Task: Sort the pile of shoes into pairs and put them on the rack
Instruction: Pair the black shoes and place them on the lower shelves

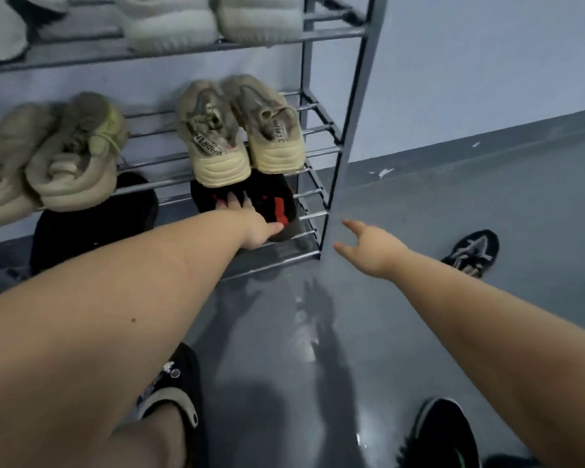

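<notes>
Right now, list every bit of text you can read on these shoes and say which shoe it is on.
"ADREN" (start cut off, reads rotated): heel pull tab of the left beige sneaker on the middle shelf.
"3ERM", roughly, with the last letters blurred: heel tab of the right beige sneaker beside it.
Smaller print under both: too blurred to read.
The black and red shoe under the left hand: red marks only, no legible letters.

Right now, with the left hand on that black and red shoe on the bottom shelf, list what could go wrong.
1. The beige pair overhangs the shelf edge just above the left hand; lifting the arm could knock it down.
2. The black and red shoe sits on thin rails at the rack's right end and might tip between them.
3. A black shoe with pale laces lies on the floor behind the open right hand, easily missed.
</notes>
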Tool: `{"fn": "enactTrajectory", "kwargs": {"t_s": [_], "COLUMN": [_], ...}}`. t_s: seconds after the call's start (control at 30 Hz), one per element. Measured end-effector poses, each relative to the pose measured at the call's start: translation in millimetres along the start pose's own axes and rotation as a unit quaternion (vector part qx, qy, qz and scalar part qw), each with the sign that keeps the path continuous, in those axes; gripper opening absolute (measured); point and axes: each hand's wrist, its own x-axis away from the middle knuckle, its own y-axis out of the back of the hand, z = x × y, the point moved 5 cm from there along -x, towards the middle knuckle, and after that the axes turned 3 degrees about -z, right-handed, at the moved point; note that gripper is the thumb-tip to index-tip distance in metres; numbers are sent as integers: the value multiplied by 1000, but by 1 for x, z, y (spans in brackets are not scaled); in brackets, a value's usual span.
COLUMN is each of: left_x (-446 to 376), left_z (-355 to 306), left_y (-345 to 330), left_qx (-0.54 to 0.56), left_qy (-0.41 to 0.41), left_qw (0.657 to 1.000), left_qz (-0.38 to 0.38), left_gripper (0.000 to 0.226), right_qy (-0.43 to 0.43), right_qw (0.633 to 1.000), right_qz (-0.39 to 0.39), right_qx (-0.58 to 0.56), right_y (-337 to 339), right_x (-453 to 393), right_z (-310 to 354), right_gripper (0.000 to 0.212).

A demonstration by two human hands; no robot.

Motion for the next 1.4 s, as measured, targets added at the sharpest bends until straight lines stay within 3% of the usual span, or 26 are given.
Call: {"fn": "enactTrajectory", "kwargs": {"t_s": [0.1, 0.2, 0.4, 0.63, 0.73, 0.87, 1.1, 1.4], "left_x": [55, 110, 198, 265, 282, 295, 296, 257], "left_z": [-47, -81, -140, -167, -162, -151, -160, -183], "left_y": [-22, -71, -170, -228, -233, -242, -251, -262], "left_qx": [-93, -98, -83, -55, -54, -77, -103, -130], "left_qy": [-86, -161, -226, -254, -273, -285, -343, -310], "left_qw": [991, 980, 962, 950, 946, 943, 924, 929], "left_qz": [37, 67, 131, 172, 165, 154, 134, 157], "left_gripper": [84, 78, 80, 81, 78, 73, 72, 67], "right_qy": [-17, -61, -152, -266, -305, -285, -291, -298], "right_qw": [996, 994, 986, 958, 944, 953, 955, 948], "right_qz": [25, 38, 63, 59, 50, 12, 59, 108], "right_qx": [78, 84, 40, -87, -114, -101, -12, -8], "right_y": [3, -3, -51, -110, -113, -97, -113, -141], "right_x": [53, 111, 231, 335, 351, 350, 361, 343], "right_z": [-37, -75, -148, -204, -215, -209, -205, -251], "right_gripper": [72, 78, 82, 82, 82, 79, 73, 65]}}
